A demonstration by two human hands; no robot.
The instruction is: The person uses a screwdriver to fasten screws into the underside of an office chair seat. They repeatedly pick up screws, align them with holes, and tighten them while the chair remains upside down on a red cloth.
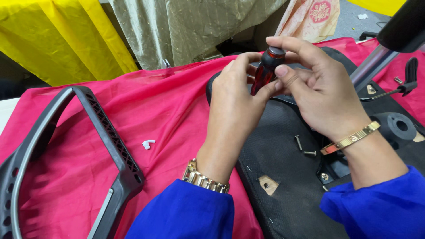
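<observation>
A screwdriver with a dark red and black handle (264, 71) stands upright over the black underside of a chair seat (283, 177). My left hand (237, 99) wraps the lower part of the handle. My right hand (312, 84) pinches the handle's top with thumb and fingers. The screwdriver's shaft and tip are hidden behind my hands. Two loose bolts (303, 148) lie on the seat base near my right wrist. Both arms wear blue sleeves, with a gold watch on the left wrist and a gold bangle on the right.
A grey and black chair armrest frame (102, 132) lies on the pink cloth (168, 110) at left, beside a small white plastic piece (148, 144). A metal chair column (372, 66) and lever (398, 88) rise at right. Yellow and olive fabrics hang behind.
</observation>
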